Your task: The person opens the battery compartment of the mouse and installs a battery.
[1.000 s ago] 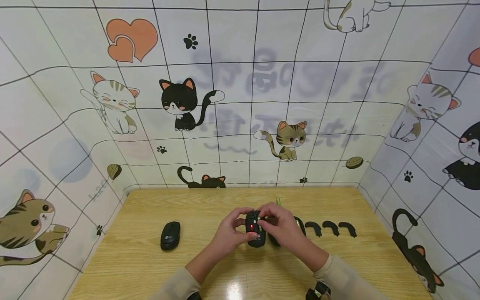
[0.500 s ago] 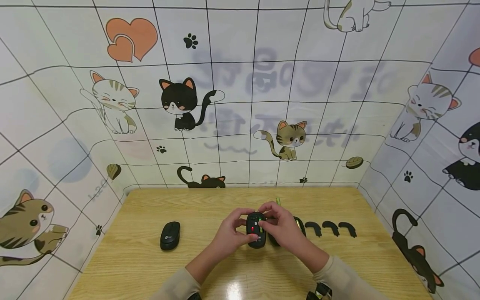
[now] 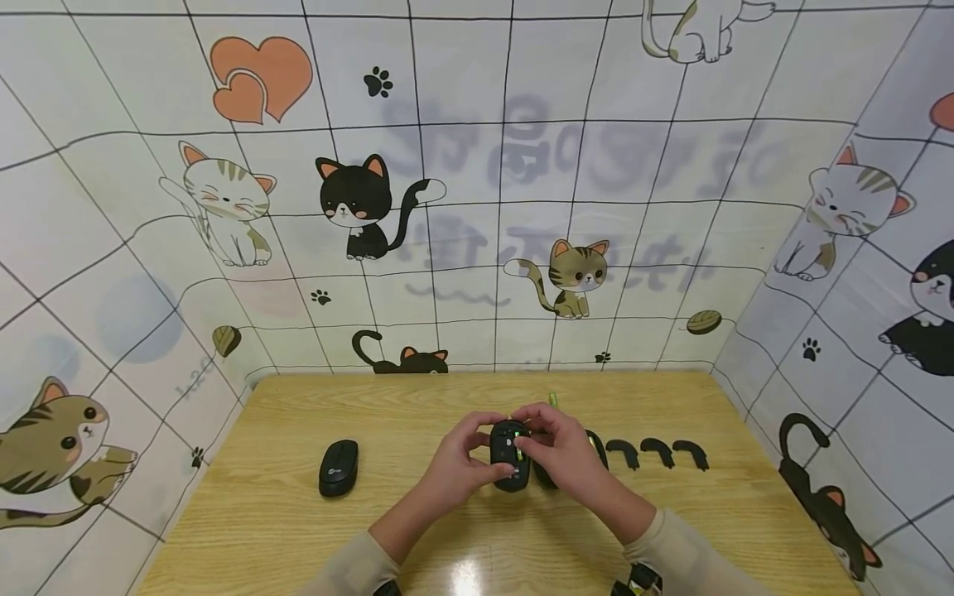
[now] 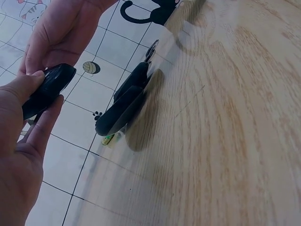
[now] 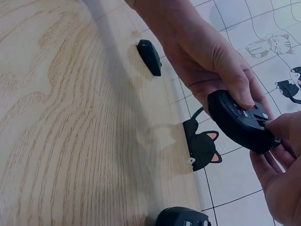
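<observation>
Just above the wooden table, my left hand [image 3: 450,468] holds a black computer mouse [image 3: 501,454] by its side. The mouse's underside faces up, with an open slot and a yellow-green strip in it. My right hand [image 3: 570,459] grips the mouse's far end. In the right wrist view, the right thumb [image 5: 278,124] presses at the slot in the mouse [image 5: 230,117], while the fingers lie beneath. The left thumb [image 4: 23,87] lies on the mouse's underside in the left wrist view. What sits inside the slot is mostly hidden by the right thumb.
Another black mouse [image 3: 339,468] rests on the table [image 3: 417,530] at the left. Behind my right hand, further black mouse shapes [image 3: 596,447] are partly covered. Three curved black pieces [image 3: 657,453] lie in a row at the right. A thin green item [image 3: 553,400] pokes out behind.
The red light on the mouse's underside, lit in both earlier frames, no longer shows. The hands and mouse have barely shifted.
</observation>
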`<state>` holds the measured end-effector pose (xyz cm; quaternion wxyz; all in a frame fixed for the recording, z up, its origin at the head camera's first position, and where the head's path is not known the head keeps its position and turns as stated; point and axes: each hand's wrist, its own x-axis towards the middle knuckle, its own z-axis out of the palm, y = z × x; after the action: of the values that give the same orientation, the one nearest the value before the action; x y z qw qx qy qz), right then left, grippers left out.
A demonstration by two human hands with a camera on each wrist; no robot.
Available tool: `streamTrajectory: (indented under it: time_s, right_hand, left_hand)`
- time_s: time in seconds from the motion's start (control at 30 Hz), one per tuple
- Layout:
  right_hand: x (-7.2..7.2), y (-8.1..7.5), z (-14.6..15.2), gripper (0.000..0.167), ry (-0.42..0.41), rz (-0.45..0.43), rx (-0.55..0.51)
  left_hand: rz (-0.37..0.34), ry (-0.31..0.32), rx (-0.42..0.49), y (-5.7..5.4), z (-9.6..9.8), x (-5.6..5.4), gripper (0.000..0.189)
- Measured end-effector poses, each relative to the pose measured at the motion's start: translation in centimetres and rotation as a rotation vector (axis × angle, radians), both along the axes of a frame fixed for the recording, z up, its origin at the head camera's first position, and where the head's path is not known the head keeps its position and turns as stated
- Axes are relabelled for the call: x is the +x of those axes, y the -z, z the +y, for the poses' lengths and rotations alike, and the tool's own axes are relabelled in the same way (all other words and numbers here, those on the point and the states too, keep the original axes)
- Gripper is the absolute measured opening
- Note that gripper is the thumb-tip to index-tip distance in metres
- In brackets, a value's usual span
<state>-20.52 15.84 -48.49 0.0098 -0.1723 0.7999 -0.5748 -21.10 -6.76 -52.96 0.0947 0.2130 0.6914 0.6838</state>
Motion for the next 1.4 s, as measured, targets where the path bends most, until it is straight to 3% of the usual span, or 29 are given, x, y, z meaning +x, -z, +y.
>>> streamTrajectory:
  time_s: [0.3, 0.47, 0.7, 0.8, 0.9, 1.1, 1.3, 1.4]
  right_hand:
    - [-0.2, 0.5, 0.0, 0.029, -0.002, 0.023, 0.006]
    - [-0.3, 0.9, 0.3, 0.034, -0.065, 0.047, -0.001]
    - [-0.5, 1.7, 0.7, 0.077, -0.234, 0.142, 0.099]
    - [-0.4, 2.3, 0.7, 0.098, -0.255, 0.145, 0.195]
    - [-0.3, 2.8, 0.6, 0.108, -0.256, 0.132, 0.252]
    - [-0.4, 3.2, 0.7, 0.106, -0.227, 0.11, 0.268]
    - [-0.7, 3.5, 1.1, 0.105, -0.201, 0.127, 0.28]
    - [-0.9, 3.7, 1.4, 0.104, -0.205, 0.132, 0.28]
  left_hand:
    - [-0.007, 0.008, 0.011, -0.1, -0.3, 0.1, 0.07]
    - [-0.016, 0.015, 0.018, 0.2, -0.5, 0.0, 0.071]
    - [-0.032, -0.01, 0.02, 0.8, -1.2, -0.2, 0.07]
    - [-0.046, -0.014, 0.019, 1.0, -1.3, -0.2, 0.07]
    - [-0.056, -0.012, 0.009, 1.1, -1.5, -0.3, 0.069]
    - [-0.071, 0.021, 0.005, 1.4, -1.6, -0.4, 0.072]
    - [-0.086, 0.136, -0.009, 1.4, -2.0, -0.5, 0.099]
    - [-0.06, 0.156, -0.055, 1.5, -2.1, -0.7, 0.106]
